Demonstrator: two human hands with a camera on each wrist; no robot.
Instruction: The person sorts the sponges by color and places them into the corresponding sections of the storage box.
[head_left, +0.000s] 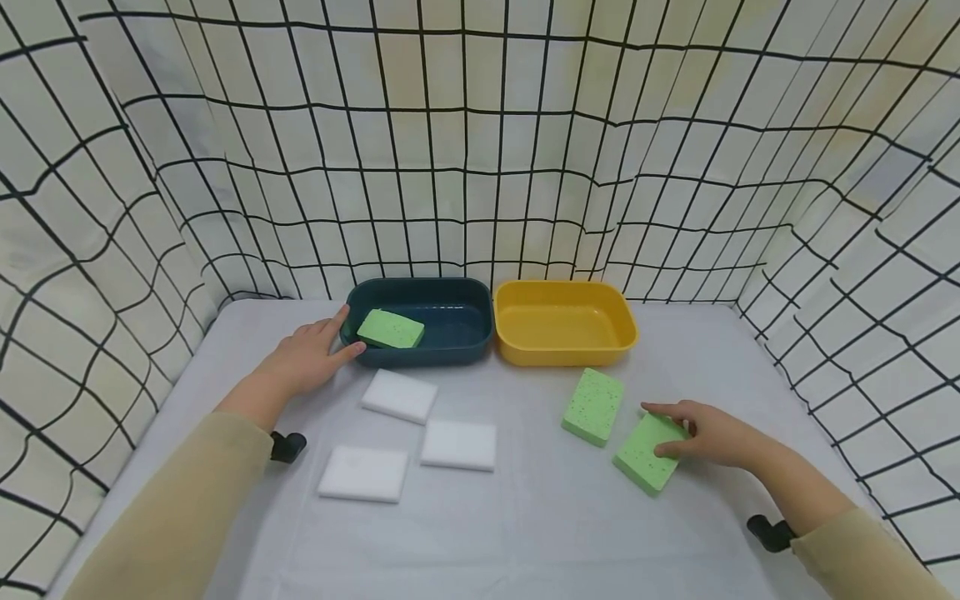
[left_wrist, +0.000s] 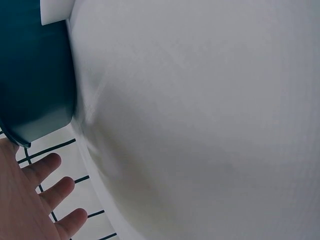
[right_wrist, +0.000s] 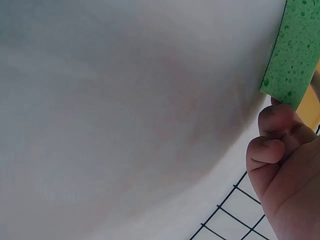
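Note:
My left hand (head_left: 307, 354) rests at the left end of a dark blue-green tub (head_left: 457, 357), its thumb at the front rim and forefinger at the left rim. In the left wrist view, the other fingers (left_wrist: 60, 190) stretch out beside the tub's wall. A green sponge (head_left: 390, 330) lies inside the tub. On the right, my right hand (head_left: 712, 433) grips another green sponge (head_left: 647, 458) by its right edge, between thumb and fingers. The right wrist view shows the curled fingers at the end of this sponge (right_wrist: 295, 50). A third green sponge (head_left: 593, 407) lies just left of it.
A yellow tub (head_left: 566, 357) stands right of the blue-green one. Three white sponge blocks lie on the white tabletop in front of the tubs: one upper (head_left: 400, 395), one right (head_left: 458, 445), one lower left (head_left: 364, 473). Black wire mesh (head_left: 465, 108) encloses the back and sides.

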